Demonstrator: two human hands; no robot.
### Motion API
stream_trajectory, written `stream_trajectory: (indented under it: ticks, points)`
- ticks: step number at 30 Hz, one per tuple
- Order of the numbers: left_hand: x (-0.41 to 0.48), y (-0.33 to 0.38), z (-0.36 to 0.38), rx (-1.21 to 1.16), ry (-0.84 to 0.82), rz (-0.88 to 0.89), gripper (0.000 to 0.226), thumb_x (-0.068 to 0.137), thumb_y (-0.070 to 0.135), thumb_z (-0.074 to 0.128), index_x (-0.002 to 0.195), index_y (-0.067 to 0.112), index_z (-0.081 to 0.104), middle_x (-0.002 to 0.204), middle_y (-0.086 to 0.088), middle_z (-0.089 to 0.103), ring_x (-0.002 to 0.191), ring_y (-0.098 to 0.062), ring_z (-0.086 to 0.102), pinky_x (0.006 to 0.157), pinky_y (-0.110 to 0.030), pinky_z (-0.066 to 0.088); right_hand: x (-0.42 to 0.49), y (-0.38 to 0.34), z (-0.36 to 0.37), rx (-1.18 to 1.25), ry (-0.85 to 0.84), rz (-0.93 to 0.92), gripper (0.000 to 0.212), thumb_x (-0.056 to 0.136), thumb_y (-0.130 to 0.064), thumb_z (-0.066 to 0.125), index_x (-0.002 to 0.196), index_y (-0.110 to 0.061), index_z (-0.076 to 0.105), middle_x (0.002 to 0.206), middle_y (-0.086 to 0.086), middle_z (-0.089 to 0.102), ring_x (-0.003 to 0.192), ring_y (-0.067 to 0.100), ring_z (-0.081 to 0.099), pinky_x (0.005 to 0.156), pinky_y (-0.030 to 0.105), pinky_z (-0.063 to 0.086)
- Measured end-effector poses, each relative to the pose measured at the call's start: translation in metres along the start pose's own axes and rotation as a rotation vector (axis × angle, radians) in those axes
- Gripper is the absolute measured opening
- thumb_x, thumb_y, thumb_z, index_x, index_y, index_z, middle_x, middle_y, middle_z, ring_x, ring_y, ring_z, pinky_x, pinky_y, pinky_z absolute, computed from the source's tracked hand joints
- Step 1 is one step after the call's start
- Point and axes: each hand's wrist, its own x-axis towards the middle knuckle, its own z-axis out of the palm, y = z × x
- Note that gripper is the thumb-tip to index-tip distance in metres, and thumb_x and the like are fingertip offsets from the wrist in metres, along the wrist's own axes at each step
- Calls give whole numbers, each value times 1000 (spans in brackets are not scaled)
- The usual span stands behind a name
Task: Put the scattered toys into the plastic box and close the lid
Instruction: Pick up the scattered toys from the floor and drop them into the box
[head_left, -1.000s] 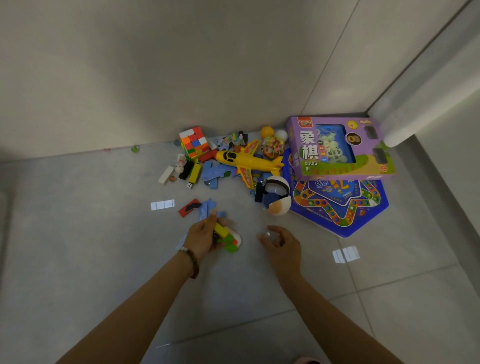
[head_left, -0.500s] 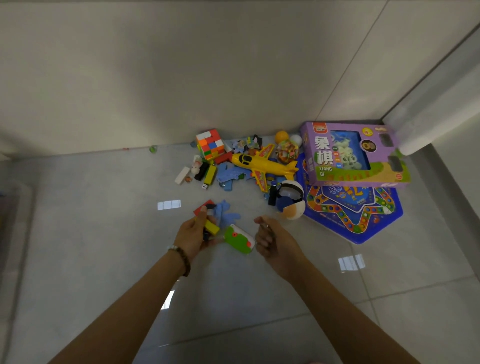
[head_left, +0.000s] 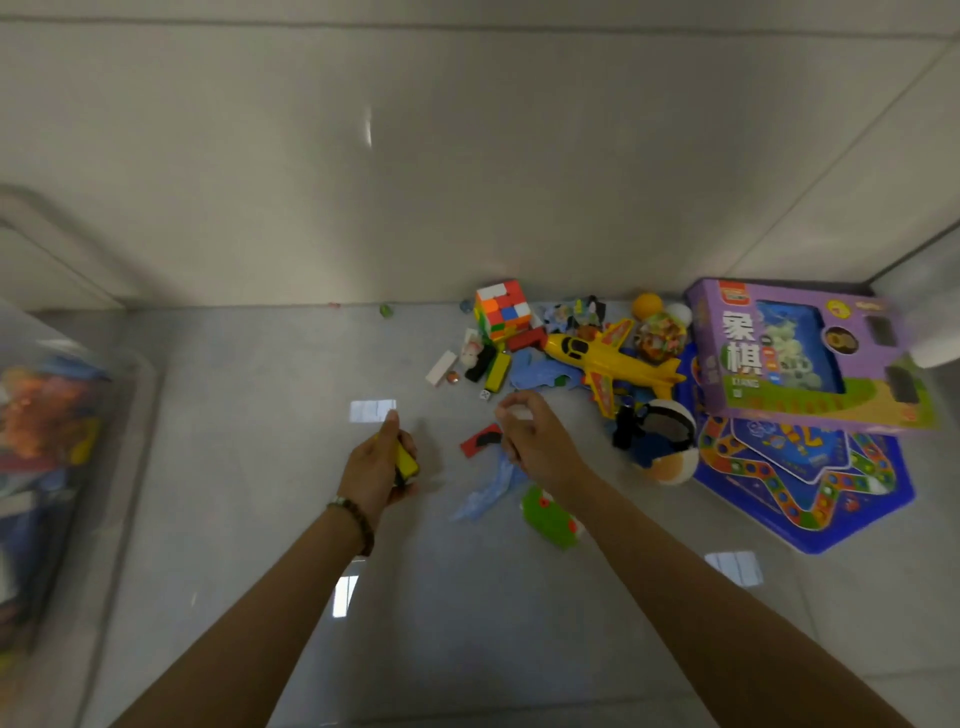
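1. Left hand (head_left: 382, 467): fingers wrapped round one yellow block (head_left: 405, 460), held just above the floor. One bead bracelet (head_left: 359, 521) on the wrist.
2. Right hand (head_left: 535, 441): fingers curled together with something pale at the tips. Cannot tell if it grips anything.
3. Under and beside the right hand: one red-and-black piece (head_left: 479, 441), one blue floppy piece (head_left: 488, 491), one green toy (head_left: 549, 519), all on the floor.
4. Pile by the wall: one yellow toy plane (head_left: 608, 361), one colour cube (head_left: 503, 310), one white block (head_left: 440, 368), one die (head_left: 485, 395), two small balls, orange (head_left: 647, 304) and white (head_left: 679, 313), plus one round blue-white toy (head_left: 662, 447).
5. Right: one purple Xiangqi box (head_left: 800, 353) lying partly on one blue game board (head_left: 831, 493).
6. One green marble (head_left: 386, 310) alone near the wall.
7. Plastic box (head_left: 124, 467): far left edge, well apart from the pile, no lid on it, blurred toys inside.
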Motion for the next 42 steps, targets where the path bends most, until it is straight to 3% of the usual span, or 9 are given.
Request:
stream_trajectory:
  ticks: [8, 13, 21, 25, 28, 30, 34, 38, 42]
  points:
    - [26, 18, -40, -65, 62, 0, 46, 96, 43, 40, 63, 14, 53, 67, -7, 51, 66, -16, 49, 61, -26, 45, 68, -10, 43, -146, 1, -23, 11, 95, -8, 50, 98, -14, 41, 62, 4, 44, 38, 0, 43, 40, 15, 34]
    - [37, 26, -59, -70, 82, 7, 47, 97, 43, 39, 62, 13, 53, 65, -8, 50, 66, -18, 49, 61, -26, 45, 80, -11, 54, -582, 56, -137, 18, 96, -15, 45, 113, -8, 47, 85, -1, 49, 68, 14, 49, 53, 24, 33]
    - [41, 29, -68, -75, 76, 18, 47, 97, 43, 38, 63, 14, 54, 70, -6, 52, 70, -17, 51, 63, -27, 47, 85, -2, 56, -887, 172, -132, 25, 97, -20, 43, 115, -3, 47, 82, 20, 60, 70, 24, 50, 60, 32, 35]
    - [36, 31, -68, -109, 13, 17, 46, 97, 43, 38, 66, 14, 54, 70, -6, 52, 69, -15, 51, 61, -25, 48, 81, -13, 68, -289, 92, 23, 15, 99, -13, 41, 100, 0, 49, 60, 2, 48, 43, 2, 47, 41, 15, 33]
    - [34, 33, -68, -152, -9, 15, 45, 97, 43, 38, 67, 14, 55, 70, -4, 54, 68, -14, 53, 54, -21, 50, 76, -34, 74, 379, -109, 290, 29, 99, -18, 31, 76, -10, 47, 44, -2, 47, 30, 5, 36, 33, 12, 23]
    - [35, 35, -69, -152, -1, 9, 45, 97, 43, 38, 68, 14, 55, 71, -3, 54, 67, -13, 53, 55, -21, 50, 74, -45, 77, 547, -228, 292, 38, 99, -26, 28, 69, -11, 46, 46, -2, 46, 33, 7, 36, 34, 13, 22]
    - [41, 37, -71, -104, 33, 34, 44, 96, 45, 39, 68, 15, 55, 71, -3, 54, 68, -14, 52, 59, -24, 48, 91, -56, 87, 350, -165, 179, 46, 100, -38, 36, 62, -13, 45, 46, -2, 43, 32, 6, 32, 33, 13, 21]
    - [49, 46, -76, -67, 52, 80, 43, 96, 43, 40, 67, 15, 54, 71, -2, 53, 66, -13, 52, 55, -21, 48, 121, -63, 102, 83, -7, 116, 20, 96, -30, 49, 88, -11, 46, 51, 4, 43, 29, 4, 32, 33, 14, 24]
    - [61, 54, -90, -68, 75, 111, 44, 96, 42, 40, 66, 13, 53, 72, -5, 53, 69, -16, 52, 62, -26, 50, 152, -60, 122, -54, 114, 45, 25, 92, -25, 57, 97, -9, 38, 54, 8, 45, 31, 2, 39, 35, 15, 32]
